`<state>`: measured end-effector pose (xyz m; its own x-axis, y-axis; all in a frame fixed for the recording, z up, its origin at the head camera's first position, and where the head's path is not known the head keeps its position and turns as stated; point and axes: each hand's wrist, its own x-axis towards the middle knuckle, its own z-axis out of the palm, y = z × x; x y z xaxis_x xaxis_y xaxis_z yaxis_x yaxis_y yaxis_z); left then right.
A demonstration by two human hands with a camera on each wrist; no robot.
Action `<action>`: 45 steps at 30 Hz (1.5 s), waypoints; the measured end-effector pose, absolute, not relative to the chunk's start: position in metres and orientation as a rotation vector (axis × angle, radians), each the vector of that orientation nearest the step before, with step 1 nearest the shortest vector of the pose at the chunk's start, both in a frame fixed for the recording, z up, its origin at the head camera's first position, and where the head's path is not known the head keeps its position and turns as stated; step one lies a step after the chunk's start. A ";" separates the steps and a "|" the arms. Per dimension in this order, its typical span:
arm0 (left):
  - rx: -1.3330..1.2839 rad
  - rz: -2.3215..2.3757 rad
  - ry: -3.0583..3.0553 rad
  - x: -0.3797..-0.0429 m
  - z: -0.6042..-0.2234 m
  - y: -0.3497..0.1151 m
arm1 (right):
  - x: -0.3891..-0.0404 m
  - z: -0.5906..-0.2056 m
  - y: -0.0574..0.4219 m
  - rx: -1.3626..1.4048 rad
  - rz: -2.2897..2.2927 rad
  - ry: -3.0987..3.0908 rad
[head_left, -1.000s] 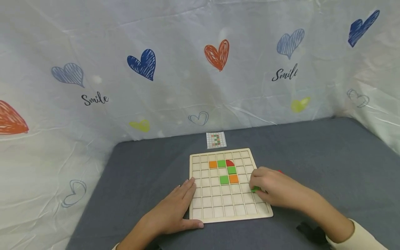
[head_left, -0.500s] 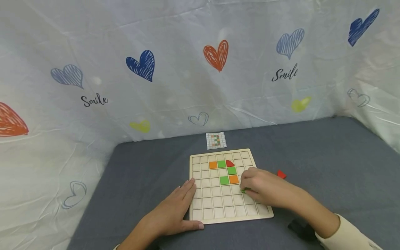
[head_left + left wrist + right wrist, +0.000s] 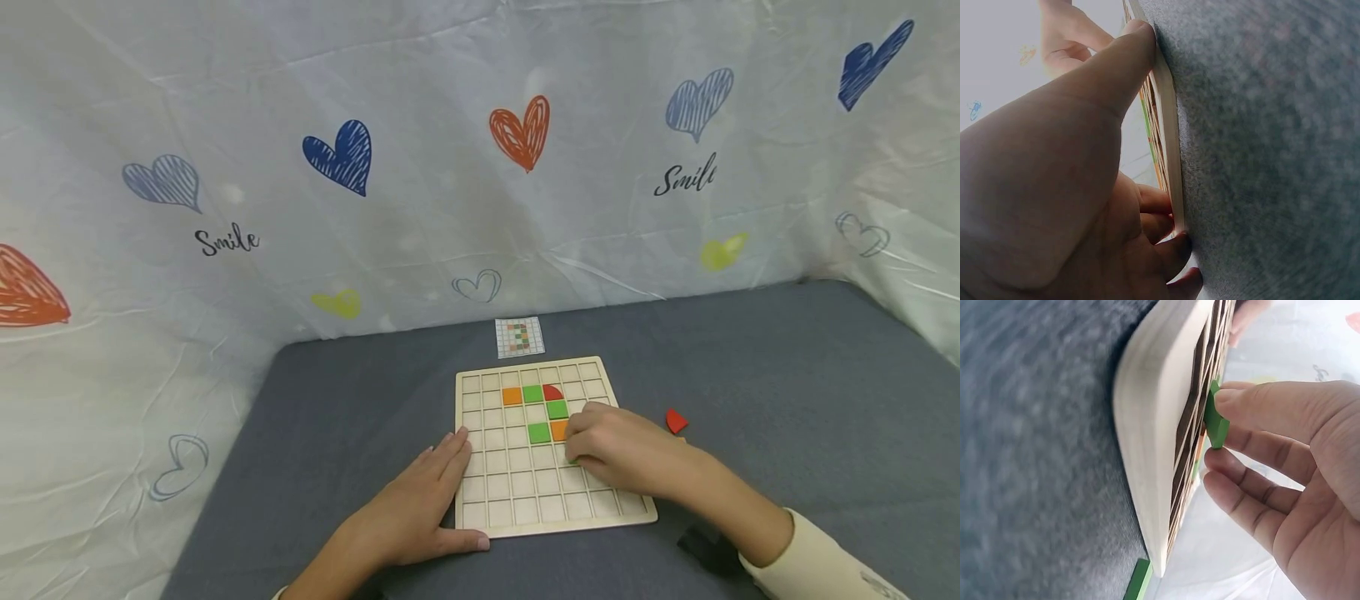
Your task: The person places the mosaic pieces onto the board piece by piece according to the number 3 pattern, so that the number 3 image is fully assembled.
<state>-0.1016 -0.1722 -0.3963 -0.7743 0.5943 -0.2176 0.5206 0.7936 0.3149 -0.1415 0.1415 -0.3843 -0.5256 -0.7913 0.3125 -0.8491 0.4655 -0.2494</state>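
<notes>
Left hand (image 3: 412, 512): fingers extended over the board's left edge, thumb at its near-left corner; apparently steadying.
Right hand (image 3: 633, 446): thumb and fingers pinch one green tile (image 3: 1215, 419).
Tile position: tilted over the board's right portion; grid contact cannot be confirmed.
Step in hand: judged to be tile placement.
Next move: calls for levelling and aligning with a cell before release.
Board (image 3: 474, 492): pale wood, rounded corners, ridged square cells.
Laid tiles: flat green squares (image 3: 539, 432), orange squares (image 3: 512, 396), red quarter-round (image 3: 552, 392).
Loose red piece (image 3: 676, 421): curved-edged, on grey cloth (image 3: 337, 433), right of board.
Card (image 3: 520, 337): printed grid, beyond board.
</notes>
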 end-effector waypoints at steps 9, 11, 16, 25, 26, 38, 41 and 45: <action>0.853 0.355 2.673 -0.101 -0.395 -0.172 | -0.141 -0.386 0.135 1.435 0.535 -2.539; 0.854 0.352 2.674 -0.101 -0.395 -0.172 | -0.141 -0.386 0.134 1.432 0.519 -2.540; 0.860 0.348 2.677 -0.101 -0.395 -0.172 | -0.138 -0.388 0.132 1.406 0.497 -2.571; 0.841 0.332 2.672 -0.101 -0.396 -0.172 | -0.136 -0.387 0.129 1.376 0.421 -2.567; 0.840 0.334 2.673 -0.101 -0.397 -0.172 | -0.136 -0.387 0.129 1.376 0.417 -2.565; 0.862 0.356 2.677 -0.102 -0.397 -0.172 | -0.134 -0.385 0.131 1.417 0.375 -2.564; 0.867 0.361 2.675 -0.102 -0.397 -0.172 | -0.131 -0.384 0.137 1.421 0.453 -2.603; 0.864 0.364 2.674 -0.102 -0.396 -0.172 | -0.127 -0.385 0.148 1.430 0.558 -2.608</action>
